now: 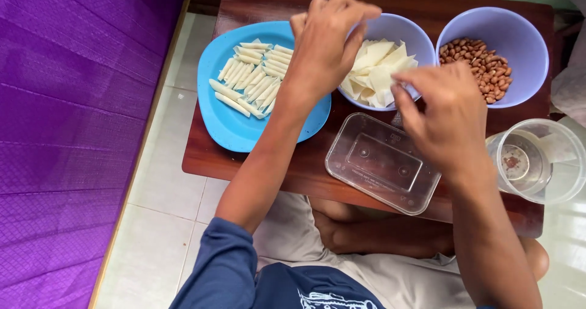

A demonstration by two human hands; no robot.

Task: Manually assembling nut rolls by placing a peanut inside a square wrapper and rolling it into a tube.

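About twenty rolled wrappers (253, 77) are laid on the blue plate (229, 123) at upper left, while a stack of flat wrappers (378, 71) is left in the middle bowl (400, 28), pinched at by the right hand (442, 117), the left hand (326, 40) held above with its grip curled, empty.

left hand (326, 40) fingers curled, right hand (442, 111) pinching
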